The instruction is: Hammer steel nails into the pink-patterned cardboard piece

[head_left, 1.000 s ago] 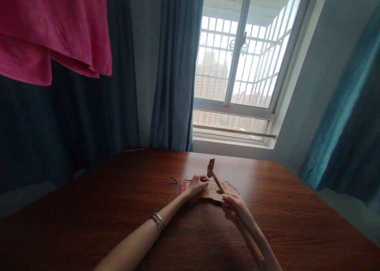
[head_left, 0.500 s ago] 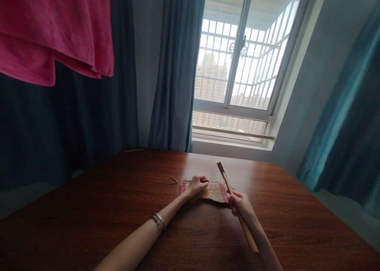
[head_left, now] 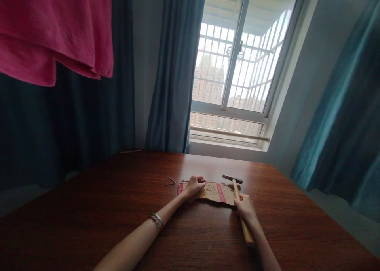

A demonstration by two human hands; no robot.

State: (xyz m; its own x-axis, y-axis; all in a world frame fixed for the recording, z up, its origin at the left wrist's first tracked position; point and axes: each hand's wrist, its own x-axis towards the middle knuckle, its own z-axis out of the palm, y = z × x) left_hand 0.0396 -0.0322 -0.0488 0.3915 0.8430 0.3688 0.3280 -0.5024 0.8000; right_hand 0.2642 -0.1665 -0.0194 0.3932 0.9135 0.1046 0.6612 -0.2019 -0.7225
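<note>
My right hand [head_left: 246, 208] is wrapped round the wooden handle of a hammer [head_left: 247, 233]. The dark metal hammer head is raised beyond the hand, near the right end of a piece of cardboard [head_left: 211, 191]. Pink bands and many small dark dots or holes mark the cardboard, which lies flat on the table. Over its left part rests my left hand [head_left: 194, 186], fingers closed in a pinch; whatever they hold, if anything, is too small to make out. Just left of the cardboard lies a thin, bent, dark metal piece [head_left: 170, 180].
The brown wooden table [head_left: 142, 191] reaches to the wall below a barred window [head_left: 231, 73]. Blue curtains [head_left: 169, 73] hang beside the window. A pink cloth [head_left: 59, 33] hangs at the upper left, in front of a dark curtain.
The hammer has turned in my right hand, so its head now shows side-on, lower and farther right. My right hand has shifted slightly right. My left hand stays on the cardboard, still pinched.
</note>
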